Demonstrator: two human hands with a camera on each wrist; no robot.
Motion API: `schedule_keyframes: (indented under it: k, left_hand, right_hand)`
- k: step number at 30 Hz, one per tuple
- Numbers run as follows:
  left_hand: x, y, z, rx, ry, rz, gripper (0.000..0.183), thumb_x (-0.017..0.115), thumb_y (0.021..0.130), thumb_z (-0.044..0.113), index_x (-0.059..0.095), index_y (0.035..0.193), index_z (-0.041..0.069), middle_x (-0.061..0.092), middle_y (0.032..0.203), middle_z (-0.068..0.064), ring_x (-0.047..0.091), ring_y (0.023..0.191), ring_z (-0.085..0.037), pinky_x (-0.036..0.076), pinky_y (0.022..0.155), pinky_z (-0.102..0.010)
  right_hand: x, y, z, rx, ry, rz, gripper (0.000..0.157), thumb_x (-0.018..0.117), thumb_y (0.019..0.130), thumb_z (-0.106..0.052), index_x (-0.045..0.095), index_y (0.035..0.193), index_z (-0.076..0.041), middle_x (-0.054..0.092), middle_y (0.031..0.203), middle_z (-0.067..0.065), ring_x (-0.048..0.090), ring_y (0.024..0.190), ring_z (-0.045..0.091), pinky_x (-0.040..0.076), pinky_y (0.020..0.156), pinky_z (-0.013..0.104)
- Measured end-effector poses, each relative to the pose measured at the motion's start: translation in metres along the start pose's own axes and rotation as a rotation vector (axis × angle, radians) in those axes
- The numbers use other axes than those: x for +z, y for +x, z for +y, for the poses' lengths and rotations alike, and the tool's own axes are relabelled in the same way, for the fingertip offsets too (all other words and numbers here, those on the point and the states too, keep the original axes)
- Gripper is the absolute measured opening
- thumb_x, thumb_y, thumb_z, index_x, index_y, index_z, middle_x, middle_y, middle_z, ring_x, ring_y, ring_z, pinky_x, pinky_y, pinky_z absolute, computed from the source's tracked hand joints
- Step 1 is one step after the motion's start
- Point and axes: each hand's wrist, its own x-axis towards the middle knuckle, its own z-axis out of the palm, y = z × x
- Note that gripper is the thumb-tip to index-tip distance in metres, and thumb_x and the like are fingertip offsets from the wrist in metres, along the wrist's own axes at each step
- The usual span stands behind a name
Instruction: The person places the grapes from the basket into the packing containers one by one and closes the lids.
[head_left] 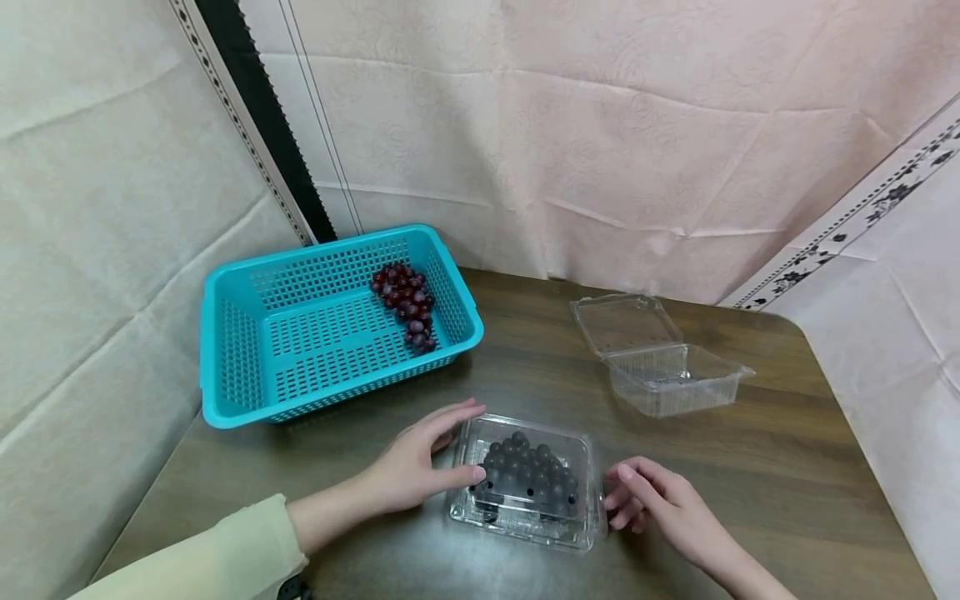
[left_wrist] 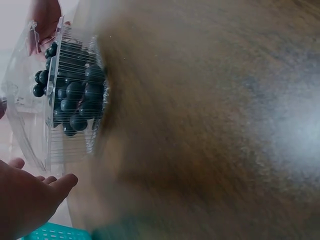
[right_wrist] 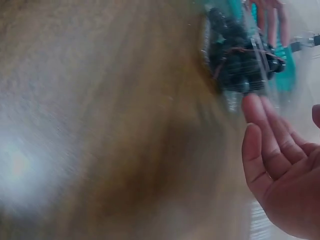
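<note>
A clear plastic clamshell box (head_left: 525, 537) lies on the wooden table, with a bunch of dark grapes (head_left: 525, 471) inside. Its lid is folded over the grapes; whether it is fastened I cannot tell. At the box's left side is my left hand (head_left: 420, 467), thumb and fingers spread apart around the near-left edge. My right hand (head_left: 652, 504) is at the opposite side, fingers loosely bent, with the fingertips (right_wrist: 251, 102) at the box's side in the right wrist view. Dark grapes (left_wrist: 75, 92) rise above the base's rim in the left wrist view.
Back left stands a turquoise plastic basket (head_left: 213, 350) with a bunch of red grapes (head_left: 405, 304) at its right end. A second clear clamshell box (head_left: 675, 400) sits back right, its lid thrown back. Pale cloth (head_left: 600, 150) hangs behind the table.
</note>
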Motion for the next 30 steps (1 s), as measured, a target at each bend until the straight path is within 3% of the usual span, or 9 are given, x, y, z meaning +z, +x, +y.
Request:
schedule_keyframes:
  k: [5, 10, 15, 19, 24, 27, 30]
  left_hand:
    - [0.002, -0.002, -0.002, -0.022, 0.030, 0.000, 0.086, 0.087, 0.091, 0.036, 0.045, 0.163, 0.013, 0.036, 0.171, -0.016, 0.037, 0.156, -0.035, 0.039, 0.121, -0.048]
    - [0.003, -0.003, -0.005, -0.069, 0.045, -0.009, 0.091, 0.088, 0.090, 0.036, 0.040, 0.166, 0.018, 0.036, 0.172, -0.012, 0.038, 0.156, -0.032, 0.041, 0.121, -0.046]
    - [0.005, -0.004, -0.007, -0.102, 0.035, -0.013, 0.091, 0.087, 0.091, 0.036, 0.038, 0.167, 0.020, 0.039, 0.169, -0.010, 0.041, 0.154, -0.033, 0.044, 0.119, -0.047]
    - [0.006, -0.005, -0.008, -0.124, 0.013, -0.009, 0.092, 0.087, 0.092, 0.034, 0.038, 0.167, 0.018, 0.040, 0.168, -0.011, 0.041, 0.153, -0.033, 0.044, 0.118, -0.049]
    - [0.007, -0.007, -0.009, -0.143, -0.008, -0.008, 0.095, 0.088, 0.091, 0.034, 0.036, 0.167, 0.014, 0.038, 0.170, -0.013, 0.043, 0.152, -0.034, 0.046, 0.117, -0.048]
    - [0.007, -0.010, -0.008, -0.157, -0.033, -0.005, 0.095, 0.088, 0.091, 0.034, 0.035, 0.167, 0.014, 0.038, 0.169, -0.016, 0.047, 0.150, -0.036, 0.048, 0.115, -0.047]
    - [0.008, -0.012, -0.005, -0.170, -0.055, 0.002, 0.094, 0.088, 0.092, 0.033, 0.035, 0.167, 0.013, 0.040, 0.167, -0.019, 0.051, 0.146, -0.038, 0.052, 0.111, -0.047]
  right_hand:
    - [0.000, -0.005, -0.014, -0.119, -0.196, 0.124, 0.025, 0.056, 0.112, -0.011, 0.063, 0.135, -0.006, 0.079, 0.113, 0.010, 0.076, 0.087, 0.011, 0.060, 0.061, 0.032]
    - [0.007, -0.011, -0.027, -0.245, -0.421, 0.173, 0.041, 0.073, 0.103, -0.014, 0.061, 0.142, -0.017, 0.072, 0.126, 0.003, 0.070, 0.100, 0.008, 0.059, 0.069, 0.027]
    - [0.017, -0.017, -0.035, -0.252, -0.588, 0.147, 0.060, 0.080, 0.099, -0.031, 0.054, 0.152, -0.021, 0.062, 0.140, -0.002, 0.066, 0.112, 0.012, 0.063, 0.076, 0.029]
    - [0.025, -0.020, -0.037, -0.253, -0.686, 0.148, 0.070, 0.082, 0.096, -0.041, 0.051, 0.157, -0.024, 0.052, 0.156, -0.004, 0.059, 0.132, 0.016, 0.064, 0.091, 0.040]
    - [0.034, -0.022, -0.033, -0.217, -0.727, 0.166, 0.075, 0.080, 0.096, -0.048, 0.048, 0.160, -0.027, 0.044, 0.164, -0.005, 0.052, 0.140, 0.018, 0.059, 0.100, 0.056]
    - [0.037, -0.023, -0.027, -0.187, -0.703, 0.177, 0.075, 0.079, 0.097, -0.048, 0.046, 0.161, -0.028, 0.042, 0.166, -0.004, 0.049, 0.142, 0.019, 0.059, 0.100, 0.056]
    - [0.040, -0.023, -0.021, -0.186, -0.655, 0.191, 0.076, 0.080, 0.097, -0.043, 0.044, 0.162, -0.025, 0.043, 0.165, -0.003, 0.049, 0.141, 0.018, 0.061, 0.098, 0.049]
